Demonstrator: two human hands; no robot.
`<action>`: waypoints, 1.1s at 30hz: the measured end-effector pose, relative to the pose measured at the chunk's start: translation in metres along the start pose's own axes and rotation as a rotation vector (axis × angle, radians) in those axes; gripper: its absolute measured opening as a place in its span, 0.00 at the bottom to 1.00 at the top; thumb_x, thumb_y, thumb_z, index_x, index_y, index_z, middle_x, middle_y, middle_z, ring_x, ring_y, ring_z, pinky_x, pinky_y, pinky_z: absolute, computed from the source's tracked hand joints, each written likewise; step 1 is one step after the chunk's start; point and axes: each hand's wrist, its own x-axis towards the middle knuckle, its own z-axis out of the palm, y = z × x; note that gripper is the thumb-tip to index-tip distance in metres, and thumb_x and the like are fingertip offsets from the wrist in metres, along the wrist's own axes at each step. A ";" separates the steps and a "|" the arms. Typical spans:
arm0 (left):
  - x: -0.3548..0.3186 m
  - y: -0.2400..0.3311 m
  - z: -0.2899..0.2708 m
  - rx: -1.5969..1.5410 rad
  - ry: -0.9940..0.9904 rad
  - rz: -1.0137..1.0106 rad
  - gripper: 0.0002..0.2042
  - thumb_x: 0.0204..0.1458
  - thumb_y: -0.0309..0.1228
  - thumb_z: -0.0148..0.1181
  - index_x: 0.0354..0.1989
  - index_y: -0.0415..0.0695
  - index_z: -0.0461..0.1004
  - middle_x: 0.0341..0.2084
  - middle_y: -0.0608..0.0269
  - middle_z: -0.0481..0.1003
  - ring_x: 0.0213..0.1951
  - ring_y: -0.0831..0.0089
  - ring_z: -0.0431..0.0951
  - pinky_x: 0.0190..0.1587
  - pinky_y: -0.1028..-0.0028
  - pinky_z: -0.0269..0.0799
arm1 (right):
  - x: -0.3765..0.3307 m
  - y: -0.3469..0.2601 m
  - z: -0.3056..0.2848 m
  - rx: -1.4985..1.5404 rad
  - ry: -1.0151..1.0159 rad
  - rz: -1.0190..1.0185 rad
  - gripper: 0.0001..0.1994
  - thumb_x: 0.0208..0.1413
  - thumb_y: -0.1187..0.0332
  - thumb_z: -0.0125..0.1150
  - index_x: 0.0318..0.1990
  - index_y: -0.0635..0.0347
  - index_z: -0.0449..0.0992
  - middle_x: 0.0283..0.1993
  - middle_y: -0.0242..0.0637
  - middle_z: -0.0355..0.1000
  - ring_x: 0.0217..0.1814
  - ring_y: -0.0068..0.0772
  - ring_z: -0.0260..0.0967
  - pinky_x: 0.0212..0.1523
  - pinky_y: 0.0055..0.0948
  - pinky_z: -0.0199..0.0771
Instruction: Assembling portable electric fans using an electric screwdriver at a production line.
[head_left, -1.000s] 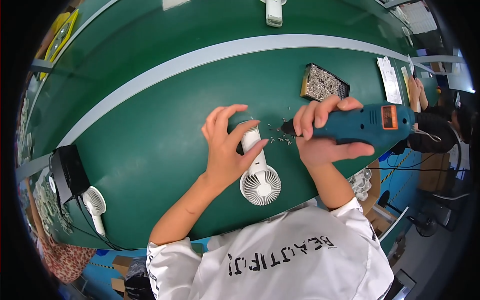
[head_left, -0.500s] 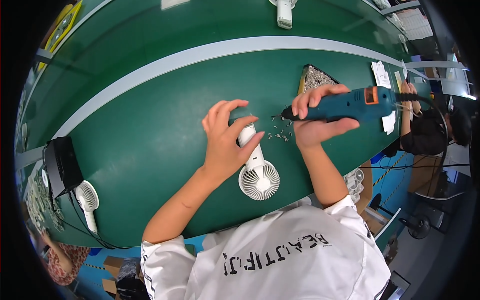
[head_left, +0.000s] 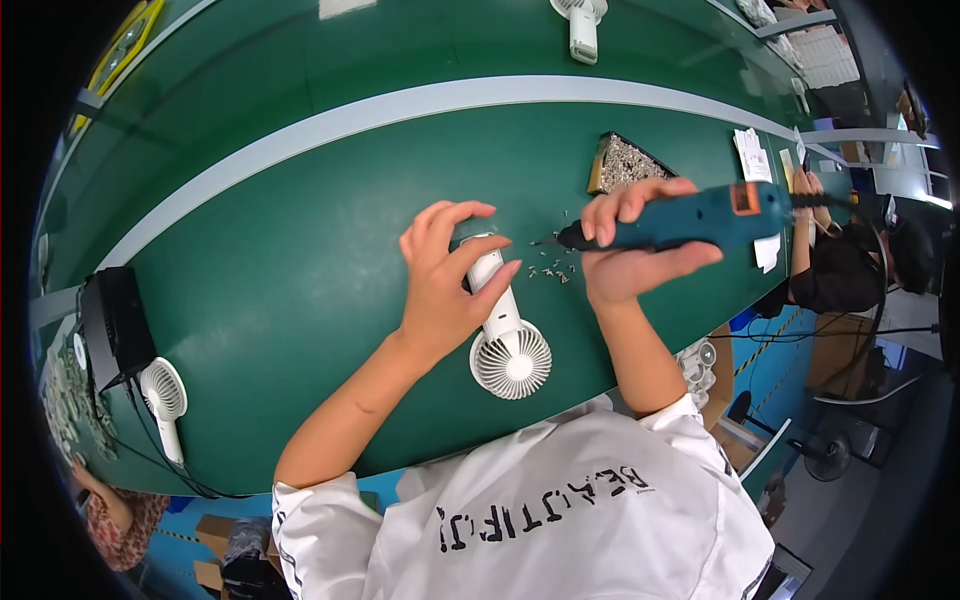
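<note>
A white handheld fan [head_left: 510, 365] lies on the green bench in front of me, its round grille toward me and its handle pointing away. My left hand [head_left: 445, 270] curls over the far part of that handle, with thumb and forefinger across it; the exact contact underneath is hidden. In my right hand [head_left: 630, 255] is a teal electric screwdriver [head_left: 690, 222], held nearly level. Its thin bit points left toward the handle's end and stands apart from it. Small loose screws [head_left: 553, 268] are scattered on the bench under the tool's tip.
Behind my right hand sits a dark tray of screws [head_left: 630, 165]. White papers [head_left: 752, 155] lie at the right. More fans [head_left: 163, 395] [head_left: 582, 30] rest at left and far back, near a black box [head_left: 122, 325]. The screwdriver's cord [head_left: 878, 240] hangs right, near another person [head_left: 840, 262].
The whole view has shifted slightly left. Both hands keep almost the same pose, and the screwdriver stays level with its tip beside the handle.
</note>
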 end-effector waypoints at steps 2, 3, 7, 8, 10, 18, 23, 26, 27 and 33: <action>0.003 0.006 -0.004 -0.014 -0.009 0.010 0.12 0.35 0.29 0.71 0.31 0.46 0.77 0.46 0.64 0.70 0.51 0.60 0.64 0.53 0.61 0.52 | -0.001 -0.014 0.005 0.069 0.007 -0.004 0.38 0.45 0.23 0.36 0.46 0.47 0.64 0.25 0.29 0.60 0.13 0.22 0.55 0.15 0.24 0.57; 0.004 0.006 -0.006 -0.027 -0.020 0.024 0.13 0.34 0.30 0.72 0.31 0.46 0.77 0.46 0.65 0.70 0.51 0.60 0.65 0.53 0.61 0.52 | 0.000 -0.022 0.009 0.124 -0.018 -0.018 0.38 0.46 0.23 0.37 0.46 0.47 0.65 0.25 0.29 0.60 0.13 0.22 0.54 0.15 0.23 0.56; 0.001 0.004 -0.004 -0.092 -0.016 0.097 0.14 0.30 0.30 0.74 0.29 0.47 0.78 0.47 0.65 0.71 0.51 0.61 0.65 0.53 0.61 0.53 | -0.003 -0.042 0.020 0.230 -0.084 0.009 0.39 0.47 0.24 0.37 0.48 0.50 0.65 0.25 0.30 0.60 0.13 0.22 0.53 0.13 0.23 0.56; 0.001 0.002 -0.003 -0.088 -0.019 0.095 0.14 0.30 0.30 0.74 0.29 0.47 0.78 0.47 0.65 0.71 0.51 0.61 0.65 0.53 0.61 0.53 | -0.004 -0.043 0.021 0.243 -0.106 0.030 0.39 0.47 0.24 0.37 0.48 0.50 0.65 0.25 0.30 0.60 0.13 0.22 0.53 0.13 0.23 0.55; 0.000 -0.002 -0.002 -0.120 -0.034 0.169 0.10 0.31 0.28 0.72 0.25 0.47 0.79 0.45 0.66 0.72 0.51 0.62 0.65 0.52 0.61 0.54 | -0.007 -0.041 0.021 0.244 -0.119 0.036 0.39 0.47 0.24 0.37 0.48 0.51 0.65 0.26 0.30 0.60 0.13 0.22 0.53 0.13 0.23 0.56; 0.000 0.000 -0.002 -0.125 -0.078 0.147 0.08 0.32 0.25 0.71 0.23 0.46 0.80 0.46 0.67 0.73 0.50 0.62 0.66 0.51 0.63 0.56 | -0.006 -0.027 0.024 0.310 -0.251 0.152 0.39 0.46 0.23 0.38 0.47 0.51 0.62 0.26 0.31 0.61 0.14 0.22 0.56 0.15 0.24 0.58; -0.001 0.000 -0.004 -0.102 -0.038 0.083 0.07 0.33 0.24 0.70 0.23 0.45 0.79 0.48 0.68 0.73 0.50 0.62 0.65 0.50 0.64 0.56 | -0.006 -0.030 0.032 0.281 -0.440 0.022 0.42 0.43 0.22 0.39 0.48 0.54 0.61 0.28 0.33 0.62 0.15 0.24 0.58 0.17 0.26 0.62; 0.000 0.000 -0.003 -0.146 -0.007 0.069 0.07 0.33 0.25 0.70 0.23 0.46 0.79 0.48 0.67 0.73 0.50 0.61 0.65 0.50 0.63 0.56 | -0.004 -0.035 0.028 0.273 -0.347 0.037 0.42 0.44 0.22 0.38 0.47 0.54 0.60 0.28 0.33 0.62 0.16 0.24 0.59 0.16 0.26 0.61; 0.001 0.000 -0.003 -0.142 -0.019 0.082 0.07 0.33 0.25 0.70 0.23 0.46 0.79 0.48 0.67 0.72 0.50 0.61 0.65 0.50 0.63 0.56 | -0.004 -0.033 0.027 0.269 -0.347 0.036 0.42 0.44 0.22 0.38 0.47 0.54 0.60 0.28 0.33 0.62 0.16 0.24 0.59 0.16 0.26 0.61; 0.001 0.001 -0.005 -0.124 -0.063 0.096 0.07 0.32 0.25 0.70 0.23 0.46 0.80 0.49 0.67 0.72 0.50 0.61 0.65 0.50 0.64 0.56 | -0.007 -0.027 0.028 0.267 -0.325 0.097 0.41 0.44 0.23 0.40 0.46 0.54 0.60 0.27 0.34 0.62 0.15 0.24 0.59 0.16 0.26 0.62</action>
